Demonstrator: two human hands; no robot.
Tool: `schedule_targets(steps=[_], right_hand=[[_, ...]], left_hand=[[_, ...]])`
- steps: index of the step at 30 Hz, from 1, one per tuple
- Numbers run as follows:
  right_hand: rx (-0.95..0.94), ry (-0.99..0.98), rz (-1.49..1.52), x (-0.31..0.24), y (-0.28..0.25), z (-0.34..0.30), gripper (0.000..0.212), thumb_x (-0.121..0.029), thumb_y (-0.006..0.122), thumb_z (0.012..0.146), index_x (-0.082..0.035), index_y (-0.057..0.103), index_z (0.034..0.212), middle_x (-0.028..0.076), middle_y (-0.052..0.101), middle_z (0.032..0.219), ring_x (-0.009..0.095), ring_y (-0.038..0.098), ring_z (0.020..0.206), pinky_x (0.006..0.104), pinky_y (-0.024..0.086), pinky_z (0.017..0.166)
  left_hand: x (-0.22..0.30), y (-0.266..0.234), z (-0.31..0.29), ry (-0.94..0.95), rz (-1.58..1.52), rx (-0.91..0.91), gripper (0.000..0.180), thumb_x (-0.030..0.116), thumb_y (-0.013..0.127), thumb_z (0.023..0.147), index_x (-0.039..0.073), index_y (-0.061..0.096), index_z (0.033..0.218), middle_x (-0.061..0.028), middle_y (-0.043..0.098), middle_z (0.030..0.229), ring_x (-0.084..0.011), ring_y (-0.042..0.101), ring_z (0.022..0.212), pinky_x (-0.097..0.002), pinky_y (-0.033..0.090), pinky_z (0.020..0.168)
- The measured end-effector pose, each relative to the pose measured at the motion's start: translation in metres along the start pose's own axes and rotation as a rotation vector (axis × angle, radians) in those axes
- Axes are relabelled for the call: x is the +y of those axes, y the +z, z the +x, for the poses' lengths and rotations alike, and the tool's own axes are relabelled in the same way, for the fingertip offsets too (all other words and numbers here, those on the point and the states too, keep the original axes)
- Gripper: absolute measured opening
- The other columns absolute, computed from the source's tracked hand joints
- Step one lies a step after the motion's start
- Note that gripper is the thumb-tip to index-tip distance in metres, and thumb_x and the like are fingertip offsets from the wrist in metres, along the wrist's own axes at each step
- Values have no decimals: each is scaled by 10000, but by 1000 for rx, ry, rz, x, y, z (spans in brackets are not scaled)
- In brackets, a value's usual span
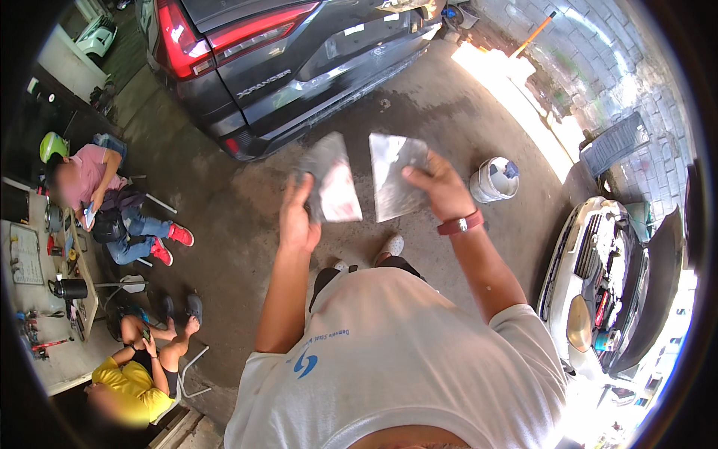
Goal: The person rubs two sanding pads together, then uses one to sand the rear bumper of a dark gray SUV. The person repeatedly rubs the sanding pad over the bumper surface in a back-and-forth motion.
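In front of my chest, each hand grips a flat, thin rectangular piece. My left hand (pixel 298 213) is closed on the edge of a grey sheet (pixel 336 179), blurred a little, with a pale sheen on its face. A similar grey sheet (pixel 390 176), brighter along its left side, sits in my right hand (pixel 445 187), the thumb lying across its face. A narrow gap separates the two pieces. What they are made of I cannot tell. A red band (pixel 460 222) circles my right wrist.
A dark grey car (pixel 277 82) stands ahead, its rear toward me. White bucket (pixel 493 181) on the wet-stained floor, holding a bluish cloth. At right, a white car (pixel 591 284) has its hood raised. Two people sit at left, one in pink (pixel 93 176), one in yellow (pixel 138 385), beside a workbench (pixel 86 280).
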State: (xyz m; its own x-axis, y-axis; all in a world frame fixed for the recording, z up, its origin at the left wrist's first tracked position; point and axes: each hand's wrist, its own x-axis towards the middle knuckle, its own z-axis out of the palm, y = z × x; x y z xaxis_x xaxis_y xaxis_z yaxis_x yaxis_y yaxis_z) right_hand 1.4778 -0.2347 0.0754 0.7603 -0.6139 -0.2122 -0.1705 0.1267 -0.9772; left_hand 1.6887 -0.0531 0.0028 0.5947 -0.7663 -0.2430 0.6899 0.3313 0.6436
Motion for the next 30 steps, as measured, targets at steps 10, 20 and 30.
schedule_targets(steps=[10,20,30], right_hand=[[-25,-282,-379,3,-14,9,552,50,690,977,-61,585,1508,92,693,1394,235,636,1347,375,466,1179],[-171,-769,-1420,10,56,-23,416,-185,682,891,-292,787,1280,40,656,1376,296,566,1426,708,313,1289],[-103,-519,-1224,-10,46,-7,740,85,625,877,-161,534,1569,166,463,1632,437,530,1493,595,524,1167]], left_hand=[[1,4,-11,-122,-90,-118,497,332,568,1172,-6,558,1537,-143,667,1508,-257,709,1299,-429,571,1109],[-17,11,-3,353,434,252,593,303,602,1170,-60,453,1616,-185,581,1555,-281,579,1386,-404,421,1199],[-26,2,8,25,-34,40,580,187,630,1145,-14,421,1647,-154,586,1577,-240,582,1437,-390,466,1220]])
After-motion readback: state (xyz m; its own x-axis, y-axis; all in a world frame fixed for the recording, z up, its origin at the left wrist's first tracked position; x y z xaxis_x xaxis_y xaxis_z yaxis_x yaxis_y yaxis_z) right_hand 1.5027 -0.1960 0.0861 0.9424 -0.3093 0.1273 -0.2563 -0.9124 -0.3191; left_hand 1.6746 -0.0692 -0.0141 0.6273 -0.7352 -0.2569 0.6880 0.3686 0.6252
